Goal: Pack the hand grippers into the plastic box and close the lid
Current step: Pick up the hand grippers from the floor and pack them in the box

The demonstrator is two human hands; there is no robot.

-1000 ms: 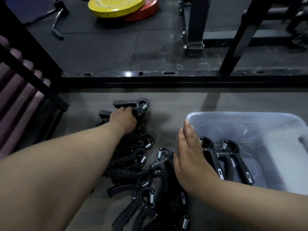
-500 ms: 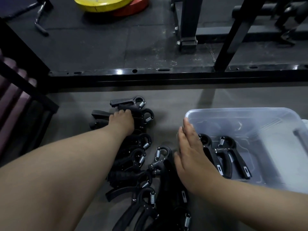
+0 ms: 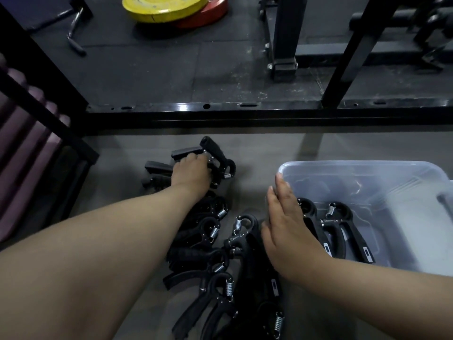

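Gripping the uppermost hand gripper (image 3: 215,153), handle slanting upper-left, the left hand (image 3: 190,173) is holding it left of the plastic box (image 3: 343,165), whose wall the flat, empty right hand (image 3: 286,227) is touching.

Two black spring hand grippers (image 3: 335,229) sit in one clear plastic box (image 3: 367,168). The floor heap of more grippers (image 3: 208,241) overlaps too much to count exactly — at least seven. Two round weight plates — one yellow plate (image 3: 166,6), one red plate (image 3: 212,13).

Gym, weight plates (image 3: 169,7), rack uprights (image 3: 284,35), rubber flooring (image 3: 152,74)
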